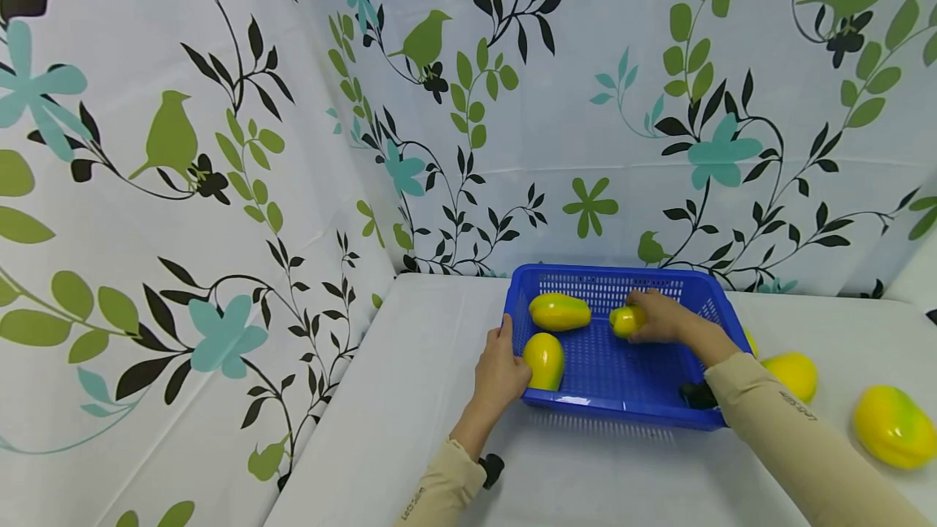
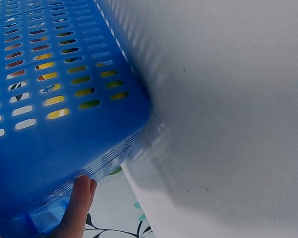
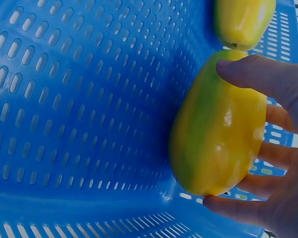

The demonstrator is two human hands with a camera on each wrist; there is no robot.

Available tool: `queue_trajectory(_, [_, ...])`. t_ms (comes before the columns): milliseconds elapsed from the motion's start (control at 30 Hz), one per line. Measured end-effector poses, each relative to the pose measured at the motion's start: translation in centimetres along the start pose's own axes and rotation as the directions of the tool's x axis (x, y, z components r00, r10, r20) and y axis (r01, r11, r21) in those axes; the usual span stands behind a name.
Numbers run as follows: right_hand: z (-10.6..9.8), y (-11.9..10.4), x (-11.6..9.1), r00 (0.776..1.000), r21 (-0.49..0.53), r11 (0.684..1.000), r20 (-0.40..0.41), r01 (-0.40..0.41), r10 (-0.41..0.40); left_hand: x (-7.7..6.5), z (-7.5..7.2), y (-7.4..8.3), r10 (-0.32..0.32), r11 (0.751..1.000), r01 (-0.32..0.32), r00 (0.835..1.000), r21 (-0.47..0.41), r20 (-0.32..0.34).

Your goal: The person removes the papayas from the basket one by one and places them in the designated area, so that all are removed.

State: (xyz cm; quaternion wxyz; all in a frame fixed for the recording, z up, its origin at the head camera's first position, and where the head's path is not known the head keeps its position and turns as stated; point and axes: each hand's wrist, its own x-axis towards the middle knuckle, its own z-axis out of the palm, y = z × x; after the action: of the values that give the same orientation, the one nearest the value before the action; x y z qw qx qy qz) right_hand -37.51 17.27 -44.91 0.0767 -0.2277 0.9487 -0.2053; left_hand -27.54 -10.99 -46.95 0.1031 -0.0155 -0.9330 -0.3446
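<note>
A blue basket (image 1: 622, 411) stands on the white bench (image 1: 424, 364), its far side close to the bench's back edge. The left hand (image 1: 499, 364) grips the basket at its left edge, toward the near corner, with the thumb at the rim and a finger against the outside of the wall. The right hand (image 1: 659, 317) reaches in over the right side and holds a yellow fruit (image 1: 627, 322) with a green streak, thumb on one side and fingers curled round the other (the right wrist view shows this grip best). That fruit is inside the basket, near the far wall and right of its middle; whether it touches the floor of the basket, I cannot tell.

A second yellow fruit (image 1: 560, 312) lies in the basket's far left corner, and a third yellow fruit (image 1: 544, 362) at the left wall, near the front corner. Outside, toward the bench's right edge, a rounded yellow fruit (image 1: 793, 375) lies just beside the basket, partly behind the right sleeve (image 1: 783, 409), and a larger yellow-green fruit (image 1: 895, 427) lies farther right. Patterned cloth (image 1: 454, 185) with leaves and birds hangs behind the bench's back edge and along its left edge.
</note>
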Motion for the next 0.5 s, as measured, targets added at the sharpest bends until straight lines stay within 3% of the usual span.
queue_trajectory(233, [0.83, 0.89, -0.48, 0.999, 0.028, 0.999, 0.039, -0.018, 0.017, -0.04, 0.25, 0.05, 0.013, 1.000, -0.013, 1.000, -0.008, 0.006])
queue_trajectory(500, [-0.08, 0.71, -0.75, 1.000, -0.004, 1.000, -0.005, 0.016, -0.016, 0.21, 0.06, 0.03, -0.001, 1.000, 0.001, 1.000, 0.005, 0.007])
